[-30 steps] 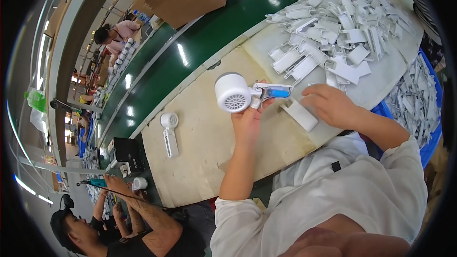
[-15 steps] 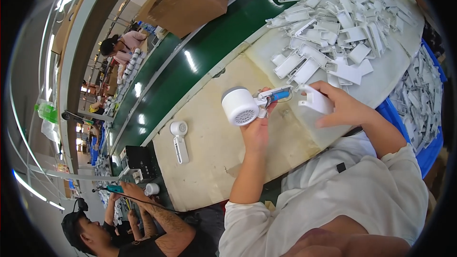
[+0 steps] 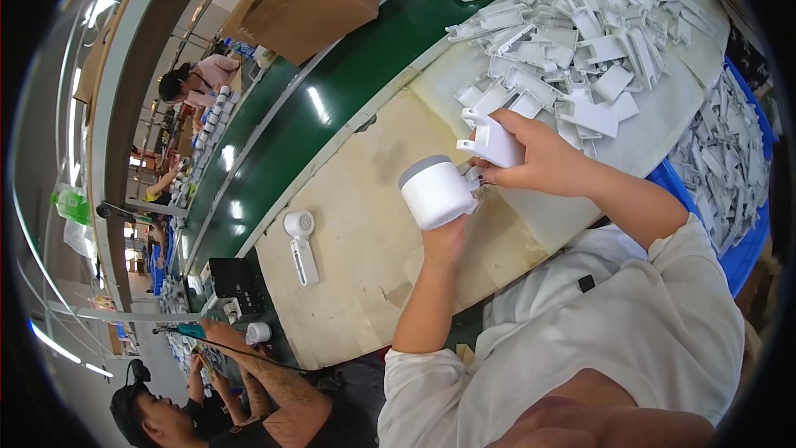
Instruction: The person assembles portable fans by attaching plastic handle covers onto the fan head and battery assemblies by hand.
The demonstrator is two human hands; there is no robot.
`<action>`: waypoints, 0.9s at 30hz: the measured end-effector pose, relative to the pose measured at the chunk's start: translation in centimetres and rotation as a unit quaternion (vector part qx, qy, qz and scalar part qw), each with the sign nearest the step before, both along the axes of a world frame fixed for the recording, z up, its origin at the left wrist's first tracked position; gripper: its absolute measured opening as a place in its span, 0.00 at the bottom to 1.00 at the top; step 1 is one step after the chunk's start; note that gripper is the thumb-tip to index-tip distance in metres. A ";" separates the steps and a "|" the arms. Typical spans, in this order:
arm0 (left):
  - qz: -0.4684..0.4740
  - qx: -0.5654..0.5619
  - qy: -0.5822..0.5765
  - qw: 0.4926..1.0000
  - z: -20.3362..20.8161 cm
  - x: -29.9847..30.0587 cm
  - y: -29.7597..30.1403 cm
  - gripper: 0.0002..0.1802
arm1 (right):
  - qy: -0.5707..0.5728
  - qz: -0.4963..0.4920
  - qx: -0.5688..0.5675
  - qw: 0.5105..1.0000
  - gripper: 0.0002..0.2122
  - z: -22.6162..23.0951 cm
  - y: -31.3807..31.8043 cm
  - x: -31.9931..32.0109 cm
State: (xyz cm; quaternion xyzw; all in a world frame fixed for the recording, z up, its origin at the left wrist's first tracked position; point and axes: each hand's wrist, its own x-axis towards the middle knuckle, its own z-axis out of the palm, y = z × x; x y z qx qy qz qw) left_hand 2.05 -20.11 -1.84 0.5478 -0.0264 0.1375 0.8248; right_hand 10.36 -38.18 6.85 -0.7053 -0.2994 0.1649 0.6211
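Observation:
My left hand (image 3: 445, 238) is closed around a small white handheld fan (image 3: 435, 197), gripping it from below. The fan's round head has a grey rim, tilted up to the far left, and its grille is turned out of sight. In my right hand (image 3: 547, 158) is a white plastic handle cover (image 3: 492, 141) with rounded lugs at one end. The cover is tilted just right of the fan head, over the fan's neck. The fingers hide whether the two parts touch. The blue battery of the fan cannot be seen.
A heap of white plastic covers (image 3: 572, 41) lies at the table's far right. Another white fan (image 3: 303, 249) rests on the left of the mat. Beyond runs a green conveyor (image 3: 319, 104) carrying a cardboard box (image 3: 311, 8). A co-worker (image 3: 157, 411) holds a tool at lower left.
My right hand has brought the cover leftward to the fan. My left hand has turned the fan, so the grille and blue battery no longer show.

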 end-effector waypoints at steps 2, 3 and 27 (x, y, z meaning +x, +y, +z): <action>-0.005 -0.016 0.014 1.000 0.3 0.0 -0.1 0.31 | 0.003 0.005 -0.001 1.000 0.22 0.0 0.0 0.0; -0.005 -0.017 0.014 1.000 0.4 0.0 -0.1 0.31 | -0.001 0.008 -0.015 1.000 0.23 0.1 0.2 0.1; 0.051 -0.180 -0.001 0.982 2.9 0.5 -2.1 0.21 | -0.424 -0.104 -0.172 0.883 0.32 -1.0 1.0 -2.6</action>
